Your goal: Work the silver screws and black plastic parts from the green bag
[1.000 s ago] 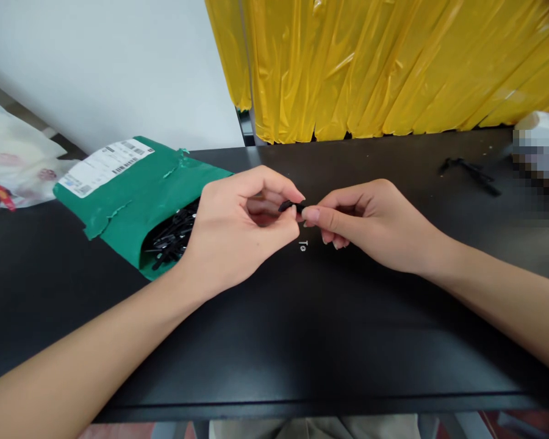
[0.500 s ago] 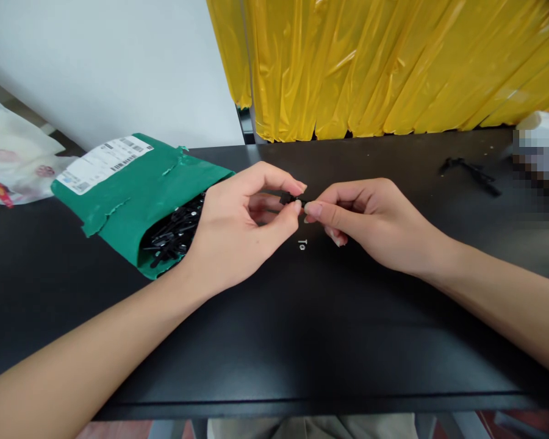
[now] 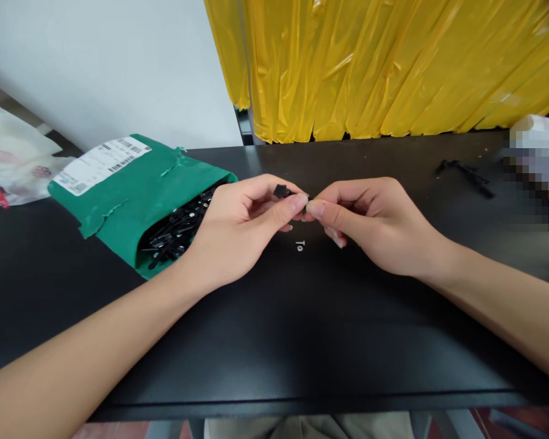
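Over the middle of the black table (image 3: 320, 341), both of the person's hands meet on one small black part (image 3: 282, 191). Left hand (image 3: 242, 228): gripping in a pinch, thumb lying across the near side of the part. Right hand (image 3: 370, 225): thumb and forefinger pinched on the part's other end, remaining fingers curled beneath.

Orientation, as I see it: long axis runs mainly crosswise, from one hand to the other, at a slant. The blocky end shows beyond the left thumb, pointing to the person's left and somewhat away from the body; the opposite end points right and toward the body, into the right fingertips. Middle of the part covered by the left thumb; its full shape I cannot tell.

On the table, just nearer the body than the fingertips: a screw (image 3: 301, 242), lying crosswise, with a nut (image 3: 300, 248) close beside it.

Left of the left hand, a green bag (image 3: 128, 210), mouth open toward that hand, many black pieces (image 3: 171, 235) inside. Far right, loose black bits (image 3: 466, 177) on the tabletop, near a blurred object. Yellow sheeting (image 3: 348, 67) hangs behind.
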Tool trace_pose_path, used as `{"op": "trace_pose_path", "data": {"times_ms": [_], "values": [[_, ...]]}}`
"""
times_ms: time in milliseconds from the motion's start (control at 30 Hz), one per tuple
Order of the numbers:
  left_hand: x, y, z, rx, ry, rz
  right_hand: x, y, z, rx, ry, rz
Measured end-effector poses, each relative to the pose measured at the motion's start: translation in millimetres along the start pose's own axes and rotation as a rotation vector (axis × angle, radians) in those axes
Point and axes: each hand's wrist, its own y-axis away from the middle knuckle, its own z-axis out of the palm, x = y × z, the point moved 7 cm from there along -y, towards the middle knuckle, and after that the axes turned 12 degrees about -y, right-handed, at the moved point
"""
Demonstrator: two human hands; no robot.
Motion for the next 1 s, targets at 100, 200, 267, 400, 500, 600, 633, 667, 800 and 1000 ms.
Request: {"op": "trace_pose_path", "data": {"times_ms": [100, 200, 267, 400, 500, 600, 633, 667, 800, 1000], "values": [[-0.7, -1.0, 1.4, 0.016, 0.043, -0.036, -1.8, 0.4, 0.9, 0.032, -0.013, -0.019], [1.3, -1.0, -0.2, 0.069, 0.107, -0.047, -3.6, 1.2, 1.4, 0.071, -0.048, -0.030], [5.6, 0.3, -4.1, 0.111, 0.149, 0.001, -4.7, 1.5, 2.5, 0.073, -0.071, -0.029], [14.8, 4.1, -8.0, 0.066, 0.162, 0.180, -10.4, 1.4, 1.8, 0.087, -0.065, -0.076], [10.8, 4.1, -5.8, -0.004, 0.195, 0.217, -12.1, 2.0, 2.1, 0.104, -0.046, -0.087], [1.0, 1.5, -3.3, 0.012, 0.236, 0.123, -13.4, 4.9, 4.5, 0.124, -0.043, -0.092], [0.1, 1.1, -1.6, 0.014, 0.223, 0.101, -14.4, 6.3, 5.5, 0.131, -0.034, -0.101], [0.5, 1.1, 0.3, 0.016, 0.198, 0.084, -15.4, 7.6, 6.6, 0.133, -0.018, -0.111], [10.3, 3.4, 0.3, 0.099, 0.119, 0.081, -17.2, 9.7, 10.3, 0.101, 0.042, -0.140], [9.5, 0.7, -10.4, 0.218, 0.114, 0.054, -17.3, 1.2, 5.3, 0.061, 0.048, -0.105]]}}
